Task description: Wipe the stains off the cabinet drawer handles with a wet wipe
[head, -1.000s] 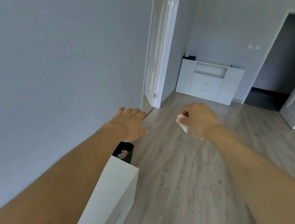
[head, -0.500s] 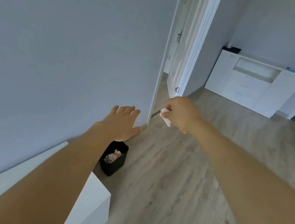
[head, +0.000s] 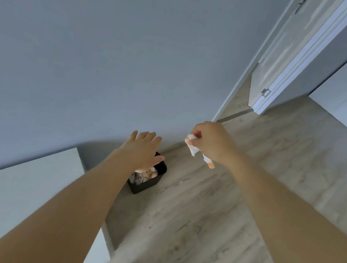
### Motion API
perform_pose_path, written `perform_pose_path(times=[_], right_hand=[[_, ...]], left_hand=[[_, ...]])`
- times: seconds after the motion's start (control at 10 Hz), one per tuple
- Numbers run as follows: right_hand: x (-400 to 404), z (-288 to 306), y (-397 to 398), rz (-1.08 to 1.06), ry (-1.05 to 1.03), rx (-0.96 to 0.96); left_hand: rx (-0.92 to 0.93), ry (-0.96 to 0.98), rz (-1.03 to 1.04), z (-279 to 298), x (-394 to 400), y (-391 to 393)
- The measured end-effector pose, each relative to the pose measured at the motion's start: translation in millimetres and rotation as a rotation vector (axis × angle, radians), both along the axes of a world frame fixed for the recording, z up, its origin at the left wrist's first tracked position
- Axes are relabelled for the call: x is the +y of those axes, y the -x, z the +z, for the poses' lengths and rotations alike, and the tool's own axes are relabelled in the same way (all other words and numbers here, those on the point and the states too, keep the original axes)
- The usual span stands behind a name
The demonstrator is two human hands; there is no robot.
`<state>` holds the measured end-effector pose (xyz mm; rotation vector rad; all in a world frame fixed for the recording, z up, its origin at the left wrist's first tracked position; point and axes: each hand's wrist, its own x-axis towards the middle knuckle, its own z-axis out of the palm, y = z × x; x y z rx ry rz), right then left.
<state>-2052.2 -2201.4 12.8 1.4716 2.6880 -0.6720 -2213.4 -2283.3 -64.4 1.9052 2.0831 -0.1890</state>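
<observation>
Pinching the stained wet wipe [head: 193,147] in the right hand [head: 212,143] — dangling beside the black bin [head: 149,177] at the wall's foot, likely for dropping in; left hand [head: 144,149] spread flat, empty, hovering over the bin.

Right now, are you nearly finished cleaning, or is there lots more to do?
Nearly finished, it seems. The wet wipe pinched in the right hand carries orange marks, so it looks used. Crumpled wipes with similar marks already lie in the black bin by the wall. The left hand is open and empty above the bin. Left to do: drop this wipe in. No drawer handles show clearly here, so whether they are clean cannot be told.
</observation>
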Motion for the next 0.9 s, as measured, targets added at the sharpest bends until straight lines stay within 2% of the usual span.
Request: perform_pose_path(times=[0.2, 0.4, 0.6, 0.8, 0.9], right_hand=[[98.1, -106.3, 49.3, 0.118, 0.12, -0.042], [167.1, -262.5, 98.3, 0.224, 0.147, -0.013], [201.1, -412.5, 121.6, 0.361, 0.149, 0.011], [208.2, -488.9, 120.1, 0.448, 0.195, -0.015], [208.4, -491.7, 111.2, 0.441, 0.205, -0.006]], left_hand=[[-0.005, 0.159, 0.1, -94.5, 60.9, 26.4], [-0.05, 0.303, 0.264, -233.2, 98.5, 39.9], [-0.089, 0.435, 0.374, -350.3, 107.6, 38.4], [-0.082, 0.496, 0.434, -411.2, 103.1, 42.3], [-0.06, 0.469, 0.459, -416.7, 100.7, 41.7]])
